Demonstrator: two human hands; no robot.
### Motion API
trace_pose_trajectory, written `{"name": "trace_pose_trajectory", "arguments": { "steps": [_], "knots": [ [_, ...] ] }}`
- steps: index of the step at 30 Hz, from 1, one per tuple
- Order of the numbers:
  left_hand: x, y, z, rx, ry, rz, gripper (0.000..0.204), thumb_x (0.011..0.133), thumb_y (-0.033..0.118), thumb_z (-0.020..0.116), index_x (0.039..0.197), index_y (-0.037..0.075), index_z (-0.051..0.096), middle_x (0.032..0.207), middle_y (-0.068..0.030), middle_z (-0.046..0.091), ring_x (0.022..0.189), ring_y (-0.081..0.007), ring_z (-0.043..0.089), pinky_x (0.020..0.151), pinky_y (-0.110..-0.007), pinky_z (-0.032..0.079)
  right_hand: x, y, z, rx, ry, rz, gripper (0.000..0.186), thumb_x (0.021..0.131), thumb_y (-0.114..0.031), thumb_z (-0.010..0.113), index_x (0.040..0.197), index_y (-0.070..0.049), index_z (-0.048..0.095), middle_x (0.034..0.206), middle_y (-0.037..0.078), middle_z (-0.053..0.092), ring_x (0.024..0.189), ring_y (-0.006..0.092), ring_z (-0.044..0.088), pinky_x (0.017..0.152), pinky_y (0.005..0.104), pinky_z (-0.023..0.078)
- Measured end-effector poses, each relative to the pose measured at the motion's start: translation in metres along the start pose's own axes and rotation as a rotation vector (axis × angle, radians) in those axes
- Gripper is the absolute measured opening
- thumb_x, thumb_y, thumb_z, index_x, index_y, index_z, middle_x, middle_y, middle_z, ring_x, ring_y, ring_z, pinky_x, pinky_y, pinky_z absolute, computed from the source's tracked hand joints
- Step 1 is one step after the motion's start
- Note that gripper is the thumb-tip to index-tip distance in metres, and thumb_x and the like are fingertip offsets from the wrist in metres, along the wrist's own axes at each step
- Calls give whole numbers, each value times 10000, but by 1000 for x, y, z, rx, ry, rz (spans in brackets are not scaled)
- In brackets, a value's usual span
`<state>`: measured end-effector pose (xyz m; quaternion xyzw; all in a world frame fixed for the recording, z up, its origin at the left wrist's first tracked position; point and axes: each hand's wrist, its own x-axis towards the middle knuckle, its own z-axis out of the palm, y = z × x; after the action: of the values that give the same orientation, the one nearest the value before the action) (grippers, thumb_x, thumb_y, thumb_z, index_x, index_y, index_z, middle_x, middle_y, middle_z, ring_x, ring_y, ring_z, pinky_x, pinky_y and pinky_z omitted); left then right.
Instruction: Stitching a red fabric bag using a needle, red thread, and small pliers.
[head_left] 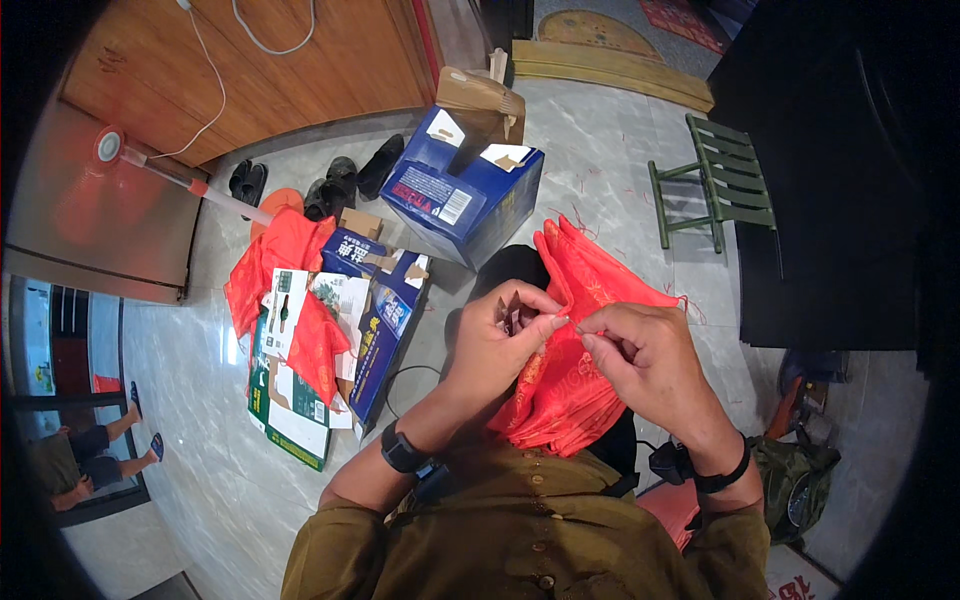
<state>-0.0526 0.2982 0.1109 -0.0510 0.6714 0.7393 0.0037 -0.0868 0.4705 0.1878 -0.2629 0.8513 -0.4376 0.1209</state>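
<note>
Bright red cloth [590, 385] with a gold pattern lies in a layered, folded stack across my lap. My left hand [505, 335] is closed, thumb and index finger pinching the cloth's upper edge. A small dark metal tool [512, 312] with pointed tips, like thread snips, is tucked in the same hand, its handles hidden. Close by on the right, my right hand [640, 345] pinches the same edge between thumb and index finger, perhaps at a thread too fine to make out. Its other fingers are curled. The fingertips of both hands are a short gap apart.
An open blue cardboard box [465, 200] stands ahead. Flattened cartons [385, 330] and more red cloth [275, 260] lie at left, near shoes [335, 185] and a standing fan [110, 148]. A green folding stool [725, 180] is at right, a dark green bag [795, 480] below it.
</note>
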Motion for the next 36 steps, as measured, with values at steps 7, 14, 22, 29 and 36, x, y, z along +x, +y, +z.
{"name": "trace_pose_trajectory", "arguments": {
  "steps": [7, 14, 22, 29, 36],
  "knots": [
    [0, 1, 2, -2, 25, 30, 88, 814, 64, 677, 858, 17, 616, 727, 10, 594, 576, -13, 504, 526, -174, 401, 1, 4, 1, -20, -2, -8, 53, 767, -24, 582, 791, 20, 599, 697, 177, 594, 620, 320, 593, 562, 373, 452],
    [0, -2, 2, -2, 28, 39, 85, 806, 61, 683, 851, 20, 623, 755, 14, 602, 600, -10, 504, 534, -169, 399, 4, 2, 3, -9, 11, -11, 51, 768, -27, 582, 788, 16, 599, 688, 179, 594, 614, 322, 596, 554, 372, 453],
    [-2, -10, 1, 5, 11, 180, 100, 793, -34, 657, 848, 16, 591, 882, -70, 630, 716, -72, 579, 554, -183, 469, 5, 1, 5, -7, -10, 6, 42, 770, -29, 581, 762, 11, 573, 661, 181, 576, 606, 333, 588, 543, 386, 445],
    [-5, -7, 7, -82, 74, 188, 73, 794, -4, 671, 846, 10, 621, 813, -53, 636, 606, -56, 546, 540, -189, 441, 5, 3, 12, 2, 29, 22, 68, 790, -45, 595, 774, 15, 564, 654, 170, 580, 581, 310, 595, 529, 368, 449],
    [-5, -4, 4, 8, 92, 55, 100, 788, 29, 691, 835, 8, 605, 772, -34, 625, 604, -46, 538, 540, -199, 439, 12, 8, 16, 453, 10, 219, 127, 867, -108, 590, 902, 6, 544, 664, 72, 596, 560, 114, 612, 489, 235, 466]
  ]
}}
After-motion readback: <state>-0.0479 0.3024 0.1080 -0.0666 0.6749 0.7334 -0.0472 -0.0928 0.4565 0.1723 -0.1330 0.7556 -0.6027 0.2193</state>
